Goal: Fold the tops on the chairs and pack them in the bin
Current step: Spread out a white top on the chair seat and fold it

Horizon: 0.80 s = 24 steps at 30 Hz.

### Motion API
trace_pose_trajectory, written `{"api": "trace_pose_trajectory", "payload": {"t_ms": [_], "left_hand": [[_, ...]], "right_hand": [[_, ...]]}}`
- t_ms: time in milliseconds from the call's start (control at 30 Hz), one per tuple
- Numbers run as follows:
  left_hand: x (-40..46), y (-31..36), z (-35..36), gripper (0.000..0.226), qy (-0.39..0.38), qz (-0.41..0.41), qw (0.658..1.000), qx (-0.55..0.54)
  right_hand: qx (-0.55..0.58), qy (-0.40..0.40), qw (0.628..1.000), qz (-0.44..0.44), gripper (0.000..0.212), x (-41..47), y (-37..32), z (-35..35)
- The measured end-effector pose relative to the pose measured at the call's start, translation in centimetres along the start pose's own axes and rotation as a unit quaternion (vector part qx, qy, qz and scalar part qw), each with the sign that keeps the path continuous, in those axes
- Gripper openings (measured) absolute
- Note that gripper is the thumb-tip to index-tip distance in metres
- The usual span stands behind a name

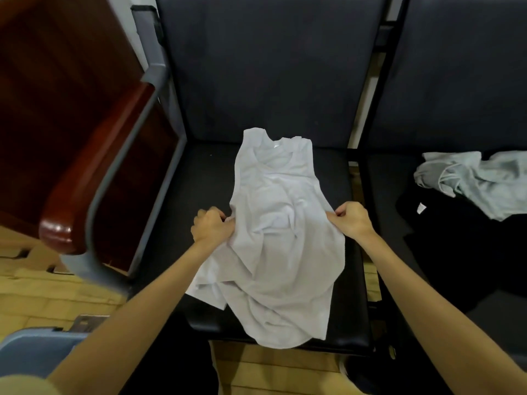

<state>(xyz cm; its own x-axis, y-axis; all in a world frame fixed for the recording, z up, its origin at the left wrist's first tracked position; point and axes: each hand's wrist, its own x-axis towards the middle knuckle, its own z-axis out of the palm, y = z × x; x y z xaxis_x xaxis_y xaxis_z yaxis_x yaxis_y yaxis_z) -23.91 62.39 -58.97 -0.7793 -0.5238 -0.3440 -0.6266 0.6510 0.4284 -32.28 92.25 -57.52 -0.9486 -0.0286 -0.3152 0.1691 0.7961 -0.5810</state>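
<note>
A white sleeveless top (279,223) lies spread on the black seat of the middle chair (205,178), neck toward the backrest and hem hanging over the front edge. My left hand (211,226) pinches its left side edge. My right hand (352,219) pinches its right side edge at about the same height. The cloth is wrinkled between my hands. On the chair to the right lie a pale grey top (473,181) and a black top (445,240), both crumpled. A blue-grey bin (37,352) shows at the lower left corner.
A dark red wooden piece with a grey metal frame (94,166) stands left of the middle chair. Grey padded backrests (271,67) rise behind the seats. The floor is yellowish wood (42,295).
</note>
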Motion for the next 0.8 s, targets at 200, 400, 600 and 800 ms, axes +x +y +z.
{"api": "trace_pose_trajectory", "payload": {"t_ms": [200, 400, 600, 800], "left_hand": [[-1.2, 0.7, 0.1, 0.023, -0.008, 0.008, 0.998, -0.065], [1.3, 1.2, -6.3, 0.010, 0.084, -0.037, 0.922, -0.377], [7.0, 2.5, -10.4, 0.014, 0.189, 0.019, 0.934, -0.302], [7.0, 0.9, -8.0, 0.042, 0.108, -0.049, 0.968, -0.220]], "right_hand": [[-0.045, -0.020, 0.999, -0.020, 0.017, -0.3, -0.3, 0.7], [0.250, 0.137, 0.958, -0.031, 0.013, 1.6, -0.7, -3.6], [0.253, 0.207, 0.942, -0.081, 0.009, 5.8, -3.0, -6.2], [0.214, 0.115, 0.970, 0.025, 0.049, 5.0, -1.3, -3.2]]}}
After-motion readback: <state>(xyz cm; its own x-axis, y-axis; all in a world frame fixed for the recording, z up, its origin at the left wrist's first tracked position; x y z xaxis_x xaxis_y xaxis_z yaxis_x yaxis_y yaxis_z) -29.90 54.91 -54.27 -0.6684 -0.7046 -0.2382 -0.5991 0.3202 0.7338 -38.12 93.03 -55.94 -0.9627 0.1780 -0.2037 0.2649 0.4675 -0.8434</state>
